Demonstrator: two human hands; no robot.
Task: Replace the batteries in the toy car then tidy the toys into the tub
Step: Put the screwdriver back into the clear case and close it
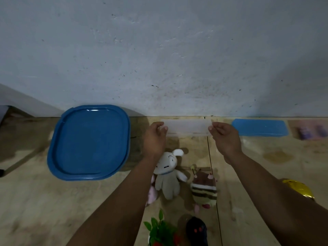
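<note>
Head view shows us with both arms stretched toward the far edge of the wooden tabletop (53,201), where a translucent white box (187,128) sits against the wall. Our left hand (154,137) pinches its left end between thumb and curled fingers; our right hand (224,137) pinches the right end the same way. Its blue lid (260,127) lies just beside it to the right. We judge this small case holds the batteries or tools, though its contents are too faint to tell.

Near the far left corner stands the tub under a big blue cover (88,142). A white plush rabbit (168,173) and a striped plush bee (204,189) lie between our forearms; a dark toy (196,229), perhaps the car, sits at the near edge beside a green leafy toy (160,229).

To do this well, we should lift the box level with even pressure at both ends, and bring it near over the plush toys without tipping.
</note>
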